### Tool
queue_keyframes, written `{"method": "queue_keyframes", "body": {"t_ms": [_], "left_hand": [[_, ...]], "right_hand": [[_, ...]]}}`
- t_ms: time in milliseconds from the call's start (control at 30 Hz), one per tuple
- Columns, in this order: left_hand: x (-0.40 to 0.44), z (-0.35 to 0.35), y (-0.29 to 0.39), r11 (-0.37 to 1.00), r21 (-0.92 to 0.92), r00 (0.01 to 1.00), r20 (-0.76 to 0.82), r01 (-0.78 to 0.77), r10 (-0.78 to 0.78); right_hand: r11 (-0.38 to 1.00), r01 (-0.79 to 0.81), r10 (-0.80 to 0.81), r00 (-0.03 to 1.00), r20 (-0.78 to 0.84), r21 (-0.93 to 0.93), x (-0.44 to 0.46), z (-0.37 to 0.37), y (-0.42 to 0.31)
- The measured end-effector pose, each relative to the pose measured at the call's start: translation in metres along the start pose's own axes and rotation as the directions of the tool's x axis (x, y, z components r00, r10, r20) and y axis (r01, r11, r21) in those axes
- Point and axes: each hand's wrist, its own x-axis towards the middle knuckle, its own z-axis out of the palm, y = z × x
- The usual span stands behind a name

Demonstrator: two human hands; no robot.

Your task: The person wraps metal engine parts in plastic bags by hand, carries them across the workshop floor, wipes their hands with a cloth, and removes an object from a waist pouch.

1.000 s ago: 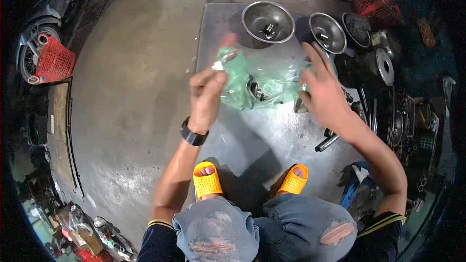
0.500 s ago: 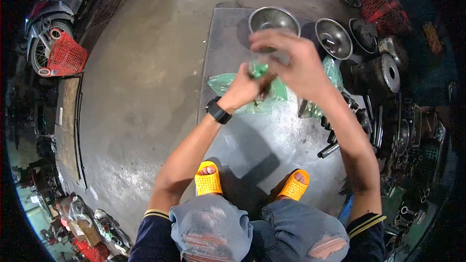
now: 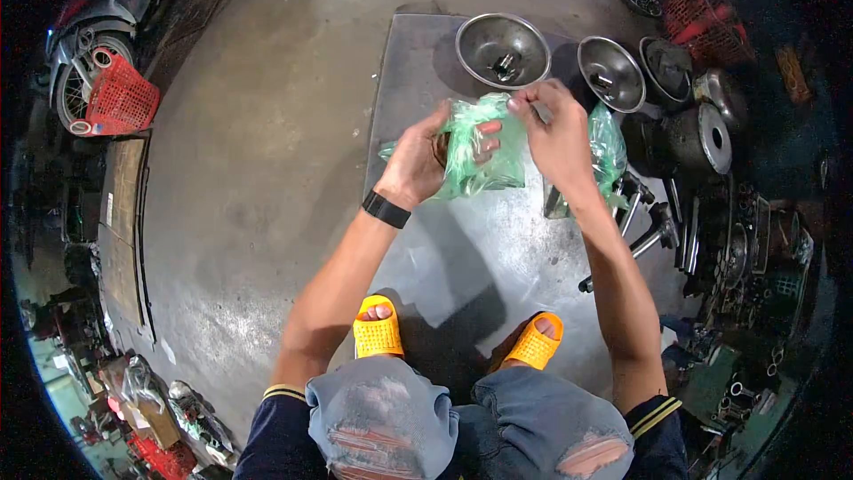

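Observation:
A thin, see-through green plastic bag (image 3: 480, 147) hangs crumpled between my two hands, above the metal sheet on the floor. My left hand (image 3: 422, 156) is wrapped round the bag's left side, with fingertips showing through or past the film. At the bag's upper right edge, my right hand (image 3: 558, 129) pinches the plastic between thumb and fingers. Just beyond the hands stands a steel bowl (image 3: 503, 46) with a few small metal parts in it. Whether anything lies inside the bag I cannot tell.
Another steel bowl (image 3: 611, 71) with metal parts stands to the right. A second green bag (image 3: 606, 147) lies by my right wrist, near metal rods (image 3: 656, 233). A round metal drum (image 3: 713, 138) is farther right. A red basket (image 3: 123, 100) and a motorbike are at far left.
The green bag, earlier bunched in my left hand, is now spread between both hands. My right hand has come down from its blurred raised position to the bag's edge.

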Motion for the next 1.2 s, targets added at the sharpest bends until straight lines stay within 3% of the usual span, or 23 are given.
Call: {"method": "queue_keyframes", "body": {"t_ms": [33, 100, 200, 300, 400, 500, 567, 600, 700, 733, 833, 867, 933, 1067, 1200], "left_hand": [[-0.001, -0.002, 0.0, 0.999, -0.03, 1.0, -0.003, -0.02, 0.02], [-0.002, -0.002, -0.001, 0.994, -0.088, 0.998, -0.007, -0.06, 0.06], [-0.004, -0.002, -0.005, 0.967, 0.207, 0.986, -0.046, -0.15, 0.163], [0.002, -0.006, -0.007, 0.919, 0.334, 0.967, -0.07, -0.209, 0.245], [0.003, -0.004, -0.003, 0.936, 0.293, 0.979, -0.006, -0.195, 0.206], [0.012, -0.008, -0.004, 0.849, 0.45, 0.951, 0.003, -0.277, 0.309], [0.016, -0.007, -0.007, 0.307, 0.898, 0.838, 0.11, -0.313, 0.534], [0.018, -0.007, -0.008, -0.035, 0.97, 0.773, 0.214, -0.241, 0.597], [0.026, -0.009, -0.01, -0.456, 0.827, 0.543, 0.561, -0.33, 0.625], [0.029, -0.006, -0.011, -0.485, 0.784, 0.449, 0.62, -0.388, 0.643], [0.024, -0.003, -0.007, -0.62, 0.698, 0.382, 0.716, -0.358, 0.585], [0.024, -0.003, -0.007, -0.594, 0.713, 0.392, 0.701, -0.373, 0.595], [0.024, -0.004, -0.007, -0.541, 0.743, 0.414, 0.67, -0.395, 0.616], [0.021, 0.0, -0.007, -0.662, 0.691, 0.372, 0.719, -0.29, 0.587], [0.013, 0.006, -0.004, -0.666, 0.692, 0.423, 0.711, -0.279, 0.561]], "right_hand": [[0.996, 0.092, -0.093, 0.995, -0.041, -0.014, -0.006, 0.001, -0.003], [0.992, 0.09, -0.092, 0.996, 0.017, 0.089, -0.016, 0.005, -0.007], [0.985, 0.156, -0.162, 0.984, 0.072, 0.076, -0.027, 0.016, -0.005], [0.962, 0.053, -0.107, 0.976, 0.191, 0.269, -0.023, 0.012, -0.004], [0.897, -0.015, -0.064, 0.985, 0.163, 0.443, -0.01, 0.018, 0.009], [0.953, -0.164, 0.044, 0.906, 0.421, 0.255, -0.005, 0.024, 0.023], [0.947, -0.244, 0.121, 0.873, 0.472, 0.208, -0.008, 0.027, 0.027], [0.947, -0.266, 0.148, 0.858, 0.493, 0.178, -0.008, 0.029, 0.029], [0.91, -0.396, 0.261, 0.776, 0.574, 0.122, -0.011, 0.032, 0.031], [0.887, -0.449, 0.303, 0.74, 0.6, 0.105, -0.011, 0.032, 0.03], [0.637, -0.578, 0.378, 0.811, 0.446, 0.51, -0.01, 0.033, 0.025], [0.615, -0.564, 0.361, 0.823, 0.439, 0.551, -0.008, 0.034, 0.03], [0.671, -0.493, 0.319, 0.866, 0.385, 0.554, -0.008, 0.034, 0.024], [0.703, -0.456, 0.302, 0.886, 0.35, 0.547, -0.005, 0.032, 0.022], [0.813, -0.296, 0.25, 0.955, 0.158, 0.502, 0.0, 0.031, 0.019]]}}
